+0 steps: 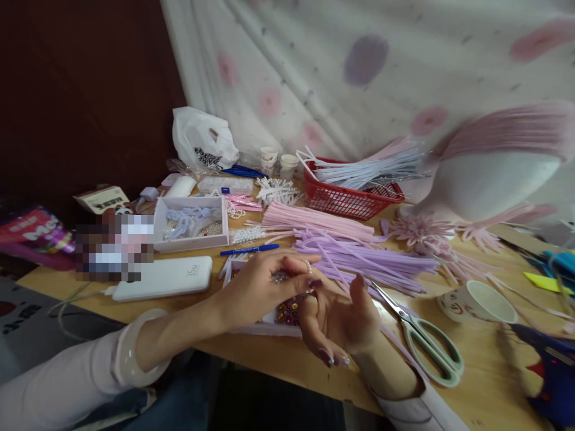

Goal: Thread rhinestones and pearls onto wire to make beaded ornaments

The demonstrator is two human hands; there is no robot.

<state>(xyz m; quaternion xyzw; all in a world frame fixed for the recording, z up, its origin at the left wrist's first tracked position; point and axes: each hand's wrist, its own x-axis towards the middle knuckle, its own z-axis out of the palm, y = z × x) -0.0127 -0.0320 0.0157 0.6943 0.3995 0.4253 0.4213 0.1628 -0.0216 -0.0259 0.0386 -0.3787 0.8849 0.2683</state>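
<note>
My left hand (265,284) reaches in from the left, a pale bangle (130,353) on its wrist. Its thumb and fingers are pinched on a small sparkly silver piece (279,276). My right hand (344,326) lies just to the right of it, palm up, thumb raised and fingers loosely curled with nothing in them. The left fingertips touch the right hand's fingers. Beneath both hands sits a shallow box of coloured gems (287,312), mostly hidden by them.
On the wooden table (476,371) lie green-handled scissors (431,347), purple pipe cleaners (359,257), pink pipe cleaners (309,218), a red basket (350,200), a white power bank (164,276), a blue pen (249,249), a white tray (191,224) and a paper cup (478,302). A blue glue gun (552,371) sits far right.
</note>
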